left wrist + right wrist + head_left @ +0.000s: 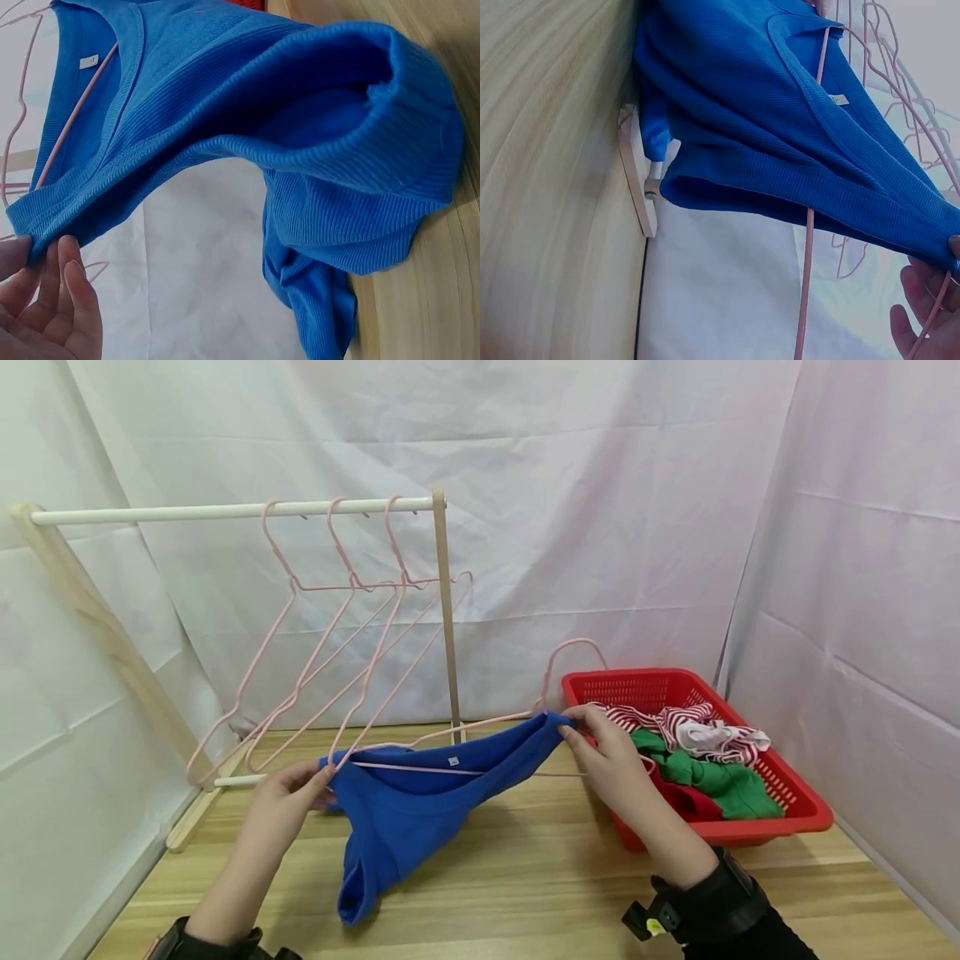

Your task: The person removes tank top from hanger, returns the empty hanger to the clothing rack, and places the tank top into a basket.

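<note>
Both hands hold up a blue ribbed top (420, 827) by its shoulders, its lower part hanging toward the table. The left hand (288, 797) pinches one shoulder between thumb and fingers, as the left wrist view shows. At the other shoulder the right hand (611, 764) pinches the fabric (922, 225). A pink hanger with its hook (573, 642) pointing up runs through the top. Its bottom bar (819, 67) crosses the neckline, which bears a small white label (453, 762). The hanger's right end sticks out past the right hand; its left end is hidden near the left hand.
On the left stands a rack with a white rail (187, 513) and wooden posts, carrying three pink hangers (341, 547). A red basket (806, 817) at right holds a green garment (738, 789), red-and-white striped cloth (675, 724) and dark red fabric. White curtains surround the wooden table (517, 893).
</note>
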### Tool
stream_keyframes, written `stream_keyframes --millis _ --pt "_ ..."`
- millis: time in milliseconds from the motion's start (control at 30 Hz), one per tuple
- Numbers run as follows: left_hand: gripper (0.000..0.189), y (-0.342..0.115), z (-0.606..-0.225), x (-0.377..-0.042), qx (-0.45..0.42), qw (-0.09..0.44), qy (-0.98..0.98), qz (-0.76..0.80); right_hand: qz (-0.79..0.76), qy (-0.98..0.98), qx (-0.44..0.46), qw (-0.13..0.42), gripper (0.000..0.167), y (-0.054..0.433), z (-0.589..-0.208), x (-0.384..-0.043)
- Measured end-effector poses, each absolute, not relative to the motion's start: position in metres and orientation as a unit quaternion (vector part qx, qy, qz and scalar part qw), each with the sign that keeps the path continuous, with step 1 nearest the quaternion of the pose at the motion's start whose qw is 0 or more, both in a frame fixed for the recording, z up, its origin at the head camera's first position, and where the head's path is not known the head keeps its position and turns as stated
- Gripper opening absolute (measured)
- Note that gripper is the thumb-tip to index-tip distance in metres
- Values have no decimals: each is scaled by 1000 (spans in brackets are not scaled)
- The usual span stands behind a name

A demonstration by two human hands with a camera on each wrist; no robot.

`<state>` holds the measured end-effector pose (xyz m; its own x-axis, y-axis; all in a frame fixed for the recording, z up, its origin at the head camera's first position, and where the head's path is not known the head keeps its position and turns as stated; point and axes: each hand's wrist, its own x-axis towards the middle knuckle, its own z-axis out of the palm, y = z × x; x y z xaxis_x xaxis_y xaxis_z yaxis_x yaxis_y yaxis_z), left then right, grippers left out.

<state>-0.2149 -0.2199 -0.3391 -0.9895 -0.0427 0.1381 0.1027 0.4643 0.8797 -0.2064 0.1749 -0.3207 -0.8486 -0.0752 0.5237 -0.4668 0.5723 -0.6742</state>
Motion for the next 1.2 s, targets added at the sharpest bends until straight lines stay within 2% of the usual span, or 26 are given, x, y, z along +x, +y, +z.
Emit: stream_keyframes --millis 367,767,1200 --pt "29 -208 -343 -221 -13 70 -839 -540 432 -864 144 217 19 196 -312 -211" --pt "28 -191 -345 -229 -13 57 -826 -560 449 -857 144 205 24 205 -290 -217" --pt "27 -172 -352 -239 -27 38 -814 -579 442 -845 165 254 26 206 -264 -225"
